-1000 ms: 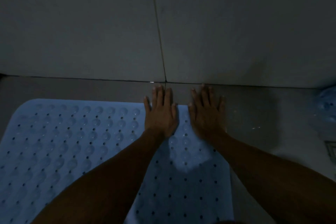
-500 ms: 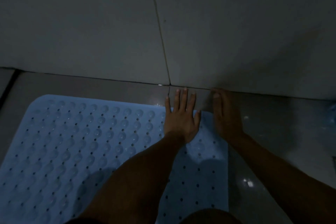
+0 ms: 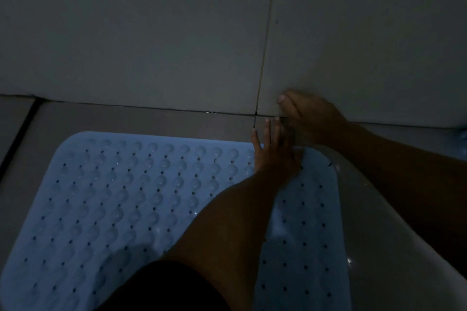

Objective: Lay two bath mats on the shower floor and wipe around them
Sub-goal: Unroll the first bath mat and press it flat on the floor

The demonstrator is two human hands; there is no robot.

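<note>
Left hand (image 3: 274,153) flat, fingers straight, pressed on far right corner of blue bath mat (image 3: 131,199). Right hand (image 3: 312,118) blurred above floor (image 3: 151,118) by wall (image 3: 151,33); grip impossible to tell.

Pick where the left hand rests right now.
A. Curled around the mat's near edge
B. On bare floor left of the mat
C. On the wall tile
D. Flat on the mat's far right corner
D: the left hand lies with straight fingers on the mat, at its far right corner.
</note>
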